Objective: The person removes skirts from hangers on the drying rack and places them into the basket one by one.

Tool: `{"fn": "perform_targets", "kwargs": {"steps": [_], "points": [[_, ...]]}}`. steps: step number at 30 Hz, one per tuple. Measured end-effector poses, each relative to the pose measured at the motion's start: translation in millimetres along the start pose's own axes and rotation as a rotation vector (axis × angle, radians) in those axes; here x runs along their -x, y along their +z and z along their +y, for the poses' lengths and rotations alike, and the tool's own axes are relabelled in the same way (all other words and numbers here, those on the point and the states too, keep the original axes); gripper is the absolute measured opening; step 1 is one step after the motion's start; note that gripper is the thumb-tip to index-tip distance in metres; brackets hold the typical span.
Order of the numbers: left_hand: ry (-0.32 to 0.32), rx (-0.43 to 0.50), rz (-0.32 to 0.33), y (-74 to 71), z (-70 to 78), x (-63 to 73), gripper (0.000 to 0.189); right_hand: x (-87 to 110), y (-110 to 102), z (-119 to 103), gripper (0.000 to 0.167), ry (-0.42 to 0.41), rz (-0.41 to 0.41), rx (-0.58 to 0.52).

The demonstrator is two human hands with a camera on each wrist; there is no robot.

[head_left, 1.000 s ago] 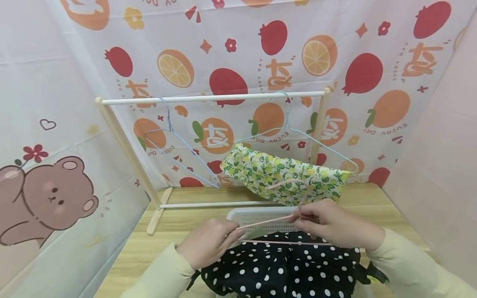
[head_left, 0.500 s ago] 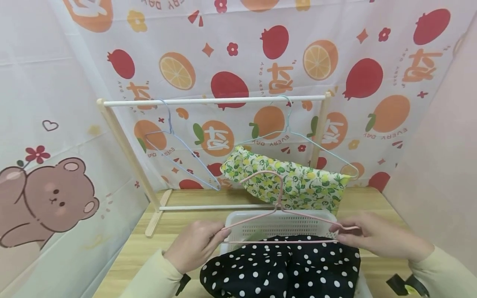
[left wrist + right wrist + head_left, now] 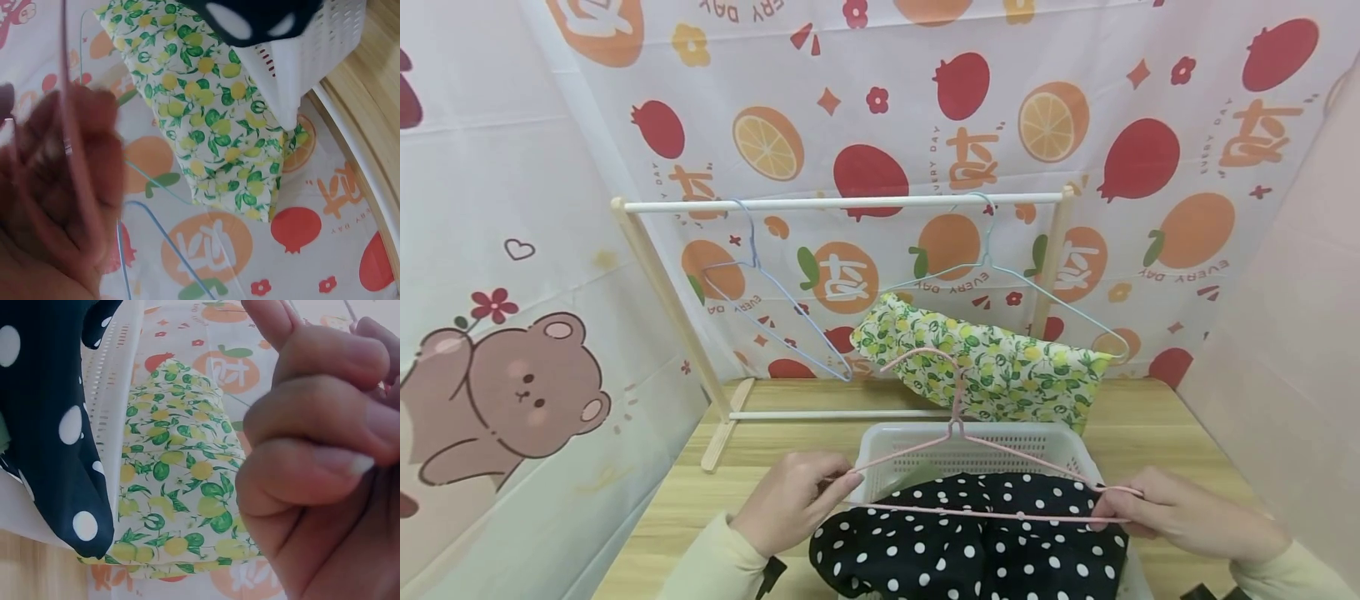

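Note:
A pink clothes hanger (image 3: 917, 510) is held level between both hands, its hook up, above a black cloth with white polka dots (image 3: 925, 554). At its left end my left hand (image 3: 797, 500) grips the wire with thumb and fingers. My right hand (image 3: 1187, 512) pinches the right end near the notch. In the left wrist view the pink hanger (image 3: 78, 169) runs across the left palm. Curled fingers (image 3: 319, 412) of the right hand fill the right side of the right wrist view. The dotted cloth lies in a white plastic basket (image 3: 1052, 437).
Behind the basket stands a rack with a white top rail (image 3: 820, 202). From it hang a bare blue hanger (image 3: 790, 304) and a light-green hanger (image 3: 1045, 292) carrying a lemon-print cloth (image 3: 1000, 358). A fruit-print curtain (image 3: 880, 67) backs the wooden table (image 3: 677, 508).
My right hand has moved from near the hanger's neck out to its right end, then slightly lower. The pink hanger now faces forward, its hook turned leftward. My left hand kept its grip.

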State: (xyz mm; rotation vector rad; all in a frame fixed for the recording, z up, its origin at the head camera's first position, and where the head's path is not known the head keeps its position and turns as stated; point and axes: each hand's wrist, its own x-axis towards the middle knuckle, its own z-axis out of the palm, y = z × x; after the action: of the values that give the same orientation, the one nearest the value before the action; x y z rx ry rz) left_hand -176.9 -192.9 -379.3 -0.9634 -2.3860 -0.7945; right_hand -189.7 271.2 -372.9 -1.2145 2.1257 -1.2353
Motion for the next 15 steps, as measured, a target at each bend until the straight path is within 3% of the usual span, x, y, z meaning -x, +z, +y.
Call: {"fn": "perform_targets", "kwargs": {"steps": [2,5,8,11,15], "points": [[-0.058,-0.048,0.036,-1.2,-1.0,6.1,0.004,0.9,0,3,0.043,0.013,0.037,0.017],[-0.131,-0.156,0.107,-4.3,-0.7,17.3,0.025,5.3,0,7,0.044,0.051,0.083,0.025],[-0.14,-0.223,0.141,-5.8,2.4,30.1,0.042,12.5,-2,9,0.046,0.099,0.117,0.026],[-0.115,-0.248,0.087,-2.3,8.3,44.0,0.049,20.2,-5,9,0.047,0.141,0.144,0.019],[-0.036,-0.276,-0.077,11.7,13.6,61.7,0.068,26.7,-8,9,0.047,0.157,0.224,0.064]]}}
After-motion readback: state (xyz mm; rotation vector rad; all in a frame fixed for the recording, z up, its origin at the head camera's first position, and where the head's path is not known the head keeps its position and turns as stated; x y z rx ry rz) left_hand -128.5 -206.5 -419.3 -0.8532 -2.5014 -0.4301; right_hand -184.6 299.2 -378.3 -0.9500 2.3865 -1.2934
